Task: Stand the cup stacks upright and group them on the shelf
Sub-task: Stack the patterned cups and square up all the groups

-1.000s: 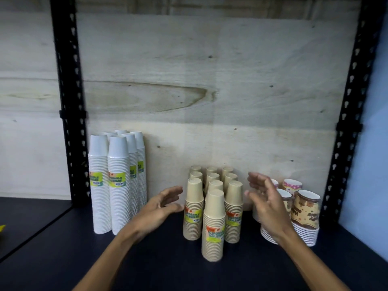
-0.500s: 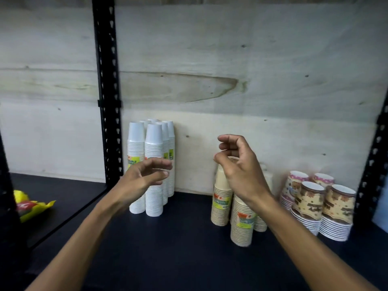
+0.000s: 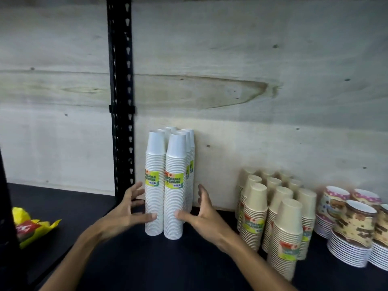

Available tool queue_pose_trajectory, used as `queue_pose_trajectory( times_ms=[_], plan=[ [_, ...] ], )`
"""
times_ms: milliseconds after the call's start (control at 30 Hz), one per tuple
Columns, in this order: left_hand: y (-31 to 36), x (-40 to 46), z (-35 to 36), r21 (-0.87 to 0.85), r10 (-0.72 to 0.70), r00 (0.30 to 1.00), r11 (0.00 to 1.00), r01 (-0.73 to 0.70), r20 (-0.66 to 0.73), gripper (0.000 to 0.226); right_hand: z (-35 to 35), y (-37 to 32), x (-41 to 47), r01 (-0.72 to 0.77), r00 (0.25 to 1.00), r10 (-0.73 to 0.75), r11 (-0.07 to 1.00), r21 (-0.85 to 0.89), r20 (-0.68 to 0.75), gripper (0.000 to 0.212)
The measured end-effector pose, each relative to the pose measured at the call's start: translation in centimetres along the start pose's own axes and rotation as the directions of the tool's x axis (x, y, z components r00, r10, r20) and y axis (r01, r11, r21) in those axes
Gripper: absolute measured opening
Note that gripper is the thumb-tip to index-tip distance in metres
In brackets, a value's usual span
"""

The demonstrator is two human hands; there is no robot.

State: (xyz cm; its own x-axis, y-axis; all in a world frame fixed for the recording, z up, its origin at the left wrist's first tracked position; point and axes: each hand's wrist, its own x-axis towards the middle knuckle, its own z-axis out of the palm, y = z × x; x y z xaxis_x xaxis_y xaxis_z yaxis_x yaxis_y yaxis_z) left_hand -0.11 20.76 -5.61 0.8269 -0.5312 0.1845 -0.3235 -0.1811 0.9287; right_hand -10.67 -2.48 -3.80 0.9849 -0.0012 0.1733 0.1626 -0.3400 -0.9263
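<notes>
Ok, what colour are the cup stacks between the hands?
White cup stacks with green-yellow labels, seen in the head view.

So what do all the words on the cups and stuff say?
"DISPOSABLE TABLEWARE", partly cut off: yellow-green labels on the tall white paper cup stacks.
Too blurred to read: labels on the tan paper cup stacks.
Red print on the crumpled yellow wrapper: unreadable.
No words visible on the patterned cup stacks.

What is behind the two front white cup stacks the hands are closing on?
Behind the front white stacks, more white stacks stand upright against the plywood back panel. Only their tops and right edges show; the exact count is hidden. Left hand and right hand flank the front pair.
</notes>
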Motion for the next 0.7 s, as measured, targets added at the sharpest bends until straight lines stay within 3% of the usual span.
queue_pose_trajectory(
  times_ms=[233, 400, 700],
  plan=[
    [-1.8, 2.6, -0.3, 0.050, -0.089, 0.946, 0.996, 0.077, 0.312, 0.111, 1.1, 4.1, 4.1, -0.057, 0.987, 0.071, 0.993, -0.099, 0.143, 0.133],
    [-2.2, 3.7, 0.1, 0.152, -0.082, 0.940, 0.988, 0.032, 0.332, 0.099, 1.8, 6.4, 6.2, -0.058, 0.986, 0.090, 0.975, -0.214, 0.141, 0.147],
    [-2.4, 4.2, 0.2, 0.167, -0.103, 0.939, 0.985, 0.050, 0.328, 0.096, 2.5, 7.6, 7.6, -0.067, 0.988, 0.104, 0.958, -0.280, 0.118, 0.144]
  ],
)
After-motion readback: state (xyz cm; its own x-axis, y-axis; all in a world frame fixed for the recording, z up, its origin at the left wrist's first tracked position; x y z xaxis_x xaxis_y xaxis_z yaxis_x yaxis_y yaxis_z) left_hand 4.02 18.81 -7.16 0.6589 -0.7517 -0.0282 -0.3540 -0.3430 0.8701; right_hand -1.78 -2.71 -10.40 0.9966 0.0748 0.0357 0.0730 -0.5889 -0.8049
